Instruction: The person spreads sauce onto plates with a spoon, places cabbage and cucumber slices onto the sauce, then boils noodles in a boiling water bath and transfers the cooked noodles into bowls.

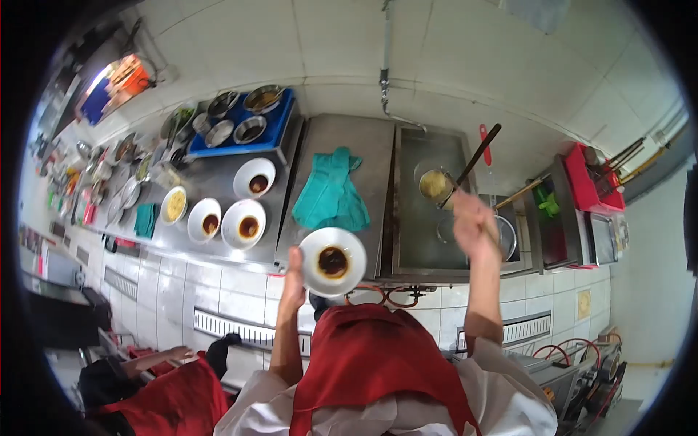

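My left hand (293,281) grips the rim of a white bowl (352,278) with dark brown sauce (332,262) at its bottom. The bowl is held just in front of the counter edge. My right hand (476,225) is over the right side of a sunken water vat (418,240); motion blurs its fingers, so whether it holds anything is unclear. Close by, a strainer basket (435,185) of pale noodles sits in the vat, below a long dark handle (480,154). A round metal rim (511,240) shows partly behind my right hand.
Left of the vat, a teal cloth (331,192) lies on a steel counter. Further left are white bowls of sauce (243,224), a bowl of yellow food (174,206) and a blue tray (273,138) of metal bowls. A red bin (592,178) stands right. A co-worker's red apron (171,400) is lower left.
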Motion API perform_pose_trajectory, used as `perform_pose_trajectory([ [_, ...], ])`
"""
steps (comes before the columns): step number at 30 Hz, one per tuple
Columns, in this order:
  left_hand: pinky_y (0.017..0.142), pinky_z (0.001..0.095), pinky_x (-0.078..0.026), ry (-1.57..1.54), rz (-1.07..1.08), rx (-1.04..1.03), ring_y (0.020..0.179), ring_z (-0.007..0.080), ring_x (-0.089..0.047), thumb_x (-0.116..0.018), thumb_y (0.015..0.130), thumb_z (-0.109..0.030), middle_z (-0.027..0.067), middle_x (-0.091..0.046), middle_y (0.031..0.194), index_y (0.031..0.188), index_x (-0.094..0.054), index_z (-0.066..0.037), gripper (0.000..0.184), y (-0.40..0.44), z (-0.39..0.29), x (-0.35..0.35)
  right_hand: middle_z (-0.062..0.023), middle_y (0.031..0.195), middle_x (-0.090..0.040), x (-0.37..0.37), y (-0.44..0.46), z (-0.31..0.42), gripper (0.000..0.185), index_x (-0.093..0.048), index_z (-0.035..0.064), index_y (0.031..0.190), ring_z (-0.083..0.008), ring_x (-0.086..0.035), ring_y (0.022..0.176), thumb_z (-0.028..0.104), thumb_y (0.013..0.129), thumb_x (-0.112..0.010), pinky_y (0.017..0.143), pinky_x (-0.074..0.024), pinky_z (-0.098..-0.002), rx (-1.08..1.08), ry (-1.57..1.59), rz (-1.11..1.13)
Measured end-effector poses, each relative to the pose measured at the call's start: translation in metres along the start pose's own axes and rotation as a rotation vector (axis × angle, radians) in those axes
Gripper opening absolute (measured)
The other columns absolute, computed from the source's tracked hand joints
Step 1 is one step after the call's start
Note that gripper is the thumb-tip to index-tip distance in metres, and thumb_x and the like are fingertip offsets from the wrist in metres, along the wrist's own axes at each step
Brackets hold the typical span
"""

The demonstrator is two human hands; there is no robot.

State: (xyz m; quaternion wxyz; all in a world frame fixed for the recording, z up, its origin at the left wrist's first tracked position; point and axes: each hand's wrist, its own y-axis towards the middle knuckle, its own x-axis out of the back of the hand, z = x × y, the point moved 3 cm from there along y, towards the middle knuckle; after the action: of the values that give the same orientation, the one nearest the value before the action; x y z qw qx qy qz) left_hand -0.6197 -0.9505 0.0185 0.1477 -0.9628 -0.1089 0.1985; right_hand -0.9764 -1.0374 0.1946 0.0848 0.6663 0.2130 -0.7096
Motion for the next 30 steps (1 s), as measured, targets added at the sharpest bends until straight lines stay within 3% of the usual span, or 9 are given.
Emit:
perform_pose_trajectory([
  [2, 0.102, 0.0344, -0.039, -0.046, 0.043, 0.036, 0.119, 0.0201, -0.050, -0.037, 0.097, -0.053, 0.0105, -0.050, 0.131, 0.134, -0.042, -0.001, 0.063, -0.013, 0.005, -0.032, -0.0009, 0.068, -0.041, -0.007, 0.015, 0.013, 0.011, -0.044, 0.0064, 0.084, -0.0068, -0.043, 0.056, -0.002, 0.085, -0.038, 0.043, -0.0282, -0.0199, -0.193, 0.306, 0.048],
  [6, 0.103, 0.0347, -0.038, 0.010, 0.112, 0.025, 0.121, 0.0215, -0.048, -0.034, 0.097, -0.054, 0.0106, -0.047, 0.134, 0.137, -0.037, -0.005, 0.064, -0.012, 0.008, -0.073, 0.0025, 0.064, -0.037, 0.024, -0.022, -0.003, 0.004, -0.049, 0.0036, 0.091, -0.0033, -0.036, 0.044, 0.005, 0.092, -0.046, 0.034, -0.0243, -0.0175, -0.030, -0.317, -0.060],
  [12, 0.095, 0.0338, -0.041, 0.156, 0.145, -0.060, 0.112, 0.0179, -0.048, -0.029, 0.100, -0.050, 0.0076, -0.047, 0.121, 0.125, -0.041, -0.010, 0.048, 0.030, 0.041, -0.100, 0.0043, 0.060, -0.037, 0.041, -0.044, -0.013, 0.011, -0.060, 0.0125, 0.095, -0.0025, -0.036, 0.039, 0.014, 0.096, -0.049, 0.026, -0.0254, -0.0169, 0.002, -0.466, 0.000],
  [14, 0.099, 0.0359, -0.041, 0.135, 0.215, 0.070, 0.121, 0.0224, -0.048, -0.028, 0.097, -0.057, 0.0111, -0.045, 0.136, 0.141, -0.031, -0.006, 0.068, 0.040, 0.044, -0.118, 0.0041, 0.060, -0.037, 0.021, -0.054, -0.011, 0.012, -0.060, 0.0134, 0.094, -0.0030, -0.036, 0.038, 0.014, 0.096, -0.049, 0.026, -0.0255, -0.0173, -0.066, -0.494, -0.036],
  [19, 0.084, 0.0430, -0.051, 0.268, 0.193, 0.167, 0.103, 0.0227, -0.060, -0.024, 0.096, -0.059, 0.0090, -0.052, 0.128, 0.138, -0.038, -0.016, 0.062, 0.073, 0.048, -0.163, 0.0034, 0.057, -0.035, 0.031, -0.105, -0.043, 0.009, -0.052, 0.0145, 0.102, -0.0046, -0.033, 0.037, 0.015, 0.098, -0.045, 0.027, -0.0209, -0.0199, 0.040, -0.685, -0.081],
  [23, 0.085, 0.0507, -0.049, 0.146, 0.300, 0.244, 0.110, 0.0276, -0.057, -0.019, 0.096, -0.060, 0.0087, -0.055, 0.126, 0.133, -0.044, -0.015, 0.064, 0.109, 0.053, -0.199, 0.0029, 0.055, -0.031, 0.070, -0.106, -0.067, 0.010, -0.045, 0.0161, 0.109, -0.0057, -0.026, 0.034, 0.017, 0.100, -0.039, 0.029, -0.0196, -0.0206, 0.076, -0.772, -0.044],
  [26, 0.073, 0.0470, -0.056, 0.111, 0.528, 0.228, 0.100, 0.0264, -0.062, -0.022, 0.096, -0.057, 0.0077, -0.054, 0.123, 0.129, -0.035, -0.022, 0.050, 0.125, 0.032, -0.224, 0.0025, 0.054, -0.032, 0.109, -0.089, -0.073, 0.007, -0.038, 0.0149, 0.107, -0.0066, -0.026, 0.032, 0.016, 0.100, -0.037, 0.030, -0.0221, -0.0211, 0.107, -0.924, 0.018],
  [27, 0.076, 0.0463, -0.056, 0.160, 0.419, 0.264, 0.098, 0.0265, -0.063, -0.019, 0.096, -0.056, 0.0093, -0.056, 0.120, 0.131, -0.037, -0.019, 0.054, 0.123, 0.023, -0.232, 0.0018, 0.054, -0.033, 0.116, -0.085, -0.076, 0.005, -0.037, 0.0122, 0.104, -0.0065, -0.028, 0.034, 0.015, 0.099, -0.039, 0.030, -0.0239, -0.0215, 0.143, -1.007, 0.024],
  [30, 0.078, 0.0449, -0.056, 0.176, 0.525, 0.311, 0.100, 0.0266, -0.063, -0.018, 0.097, -0.055, 0.0113, -0.056, 0.121, 0.133, -0.039, -0.013, 0.059, 0.131, -0.001, -0.246, 0.0009, 0.054, -0.038, 0.113, -0.070, -0.088, 0.010, -0.036, 0.0084, 0.101, -0.0062, -0.031, 0.035, 0.014, 0.098, -0.043, 0.031, -0.0267, -0.0226, 0.217, -1.094, 0.012],
])
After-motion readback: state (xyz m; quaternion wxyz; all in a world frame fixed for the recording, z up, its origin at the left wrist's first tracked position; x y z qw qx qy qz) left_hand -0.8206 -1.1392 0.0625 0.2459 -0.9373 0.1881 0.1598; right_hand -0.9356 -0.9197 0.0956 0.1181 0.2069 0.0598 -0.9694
